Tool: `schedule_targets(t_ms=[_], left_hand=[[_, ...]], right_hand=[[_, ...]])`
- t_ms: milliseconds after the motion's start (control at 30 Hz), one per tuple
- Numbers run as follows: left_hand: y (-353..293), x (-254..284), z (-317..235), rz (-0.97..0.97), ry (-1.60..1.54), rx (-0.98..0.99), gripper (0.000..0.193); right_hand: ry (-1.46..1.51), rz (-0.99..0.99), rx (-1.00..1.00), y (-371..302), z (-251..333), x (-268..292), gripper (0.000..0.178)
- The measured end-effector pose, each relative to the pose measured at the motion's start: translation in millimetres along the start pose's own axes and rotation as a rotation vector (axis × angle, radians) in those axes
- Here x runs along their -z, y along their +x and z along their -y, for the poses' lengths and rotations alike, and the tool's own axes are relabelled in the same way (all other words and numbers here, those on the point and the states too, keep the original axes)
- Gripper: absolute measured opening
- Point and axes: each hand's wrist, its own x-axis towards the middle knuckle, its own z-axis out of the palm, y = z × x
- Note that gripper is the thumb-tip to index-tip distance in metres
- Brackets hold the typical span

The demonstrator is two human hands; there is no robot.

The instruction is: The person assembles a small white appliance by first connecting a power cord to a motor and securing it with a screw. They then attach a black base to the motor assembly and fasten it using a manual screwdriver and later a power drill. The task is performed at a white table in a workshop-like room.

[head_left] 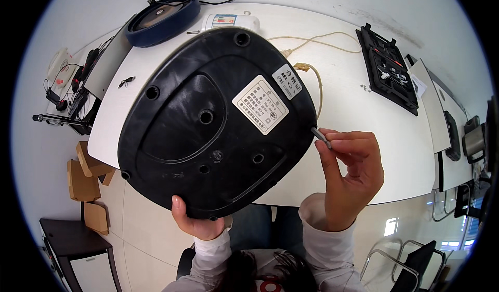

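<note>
A large black plastic appliance base is held up, tilted on its edge, its underside with round holes facing me. Two pale labels, the larger one and a smaller one, are stuck on it. My left hand grips its lower edge, the thumb on the underside and the other fingers hidden behind. My right hand pinches a short grey rod between thumb and fingers. The rod's tip is at the base's right edge; I cannot tell whether it sits in a hole. A yellowish cord runs behind the base.
On the white table are an open black tool case at right, a dark blue round part with a black cable, a white cylindrical container and small loose pieces. Cardboard boxes stand at left, a chair at lower right.
</note>
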Motion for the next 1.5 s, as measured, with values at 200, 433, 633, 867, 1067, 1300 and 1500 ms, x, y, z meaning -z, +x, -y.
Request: schedule_targets(t_ms=[200, 433, 633, 867, 1067, 1300, 1500], left_hand=[[-0.8, -2.0, -0.1, -0.020, 0.031, -0.001, 0.045], [-0.1, 1.4, -1.4, -0.032, 0.078, -0.029, 0.042], [0.6, -0.1, -1.4, -0.012, 0.070, -0.021, 0.043], [4.8, 4.6, -4.4, -0.067, 0.029, -0.004, 0.048], [6.4, 3.9, -3.7, -0.201, 0.438, -0.190, 0.079], [9.9, 1.4, -6.8, -0.221, 0.476, -0.231, 0.092], [15.4, 6.1, -12.4, -0.188, 0.386, -0.234, 0.082]], right_hand=[[-0.031, 0.007, 0.012, 2.1, 0.2, -1.1, 0.020], [-0.239, 0.049, 0.111, 3.7, 8.5, 0.2, 0.020], [-0.145, 0.050, 0.047, 6.0, 7.3, -0.8, 0.021], [0.058, -0.012, 0.038, 0.9, -3.9, -5.6, 0.022], [0.134, 0.011, 0.087, 3.4, -10.7, -11.7, 0.024], [0.112, 0.055, 0.141, 4.5, -8.2, -12.5, 0.023], [0.065, 0.063, 0.221, 5.3, -10.1, -12.8, 0.024]])
